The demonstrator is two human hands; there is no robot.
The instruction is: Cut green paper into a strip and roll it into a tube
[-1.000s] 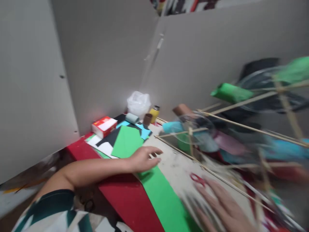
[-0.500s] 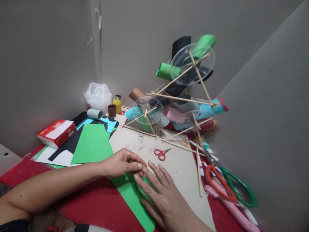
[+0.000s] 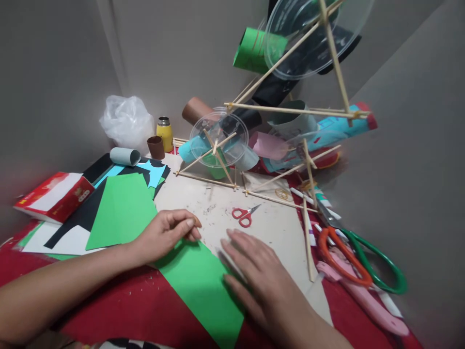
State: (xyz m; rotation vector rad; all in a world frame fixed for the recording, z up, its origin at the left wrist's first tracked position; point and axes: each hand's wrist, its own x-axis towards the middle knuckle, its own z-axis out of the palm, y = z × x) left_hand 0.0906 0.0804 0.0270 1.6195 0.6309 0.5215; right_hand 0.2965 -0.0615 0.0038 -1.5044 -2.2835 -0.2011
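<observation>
My left hand (image 3: 169, 232) is closed, thumb pressed to the curled fingers, over the upper end of a green paper strip (image 3: 207, 291). Whatever may be in that pinch is too small or hidden to make out. My right hand (image 3: 256, 271), slightly blurred, is open with its fingers spread along the strip's right side; it grips nothing. Small red-handled scissors (image 3: 244, 216) lie on the pale board (image 3: 203, 203) just beyond it. To the left of my left hand lies a larger green paper sheet (image 3: 119, 208), on top of black paper.
A stick frame (image 3: 203, 180) carries clear plastic discs and coloured paper tubes at the back. Large scissors (image 3: 345, 261) and a pink tool (image 3: 374, 305) lie at right. At left are a red tissue pack (image 3: 54, 196), a white plastic bag (image 3: 127, 121) and a yellow bottle (image 3: 164, 134).
My hands, which touched at the fingertips, have come apart, the right one moving off to the right. The camera view has shifted closer to the table.
</observation>
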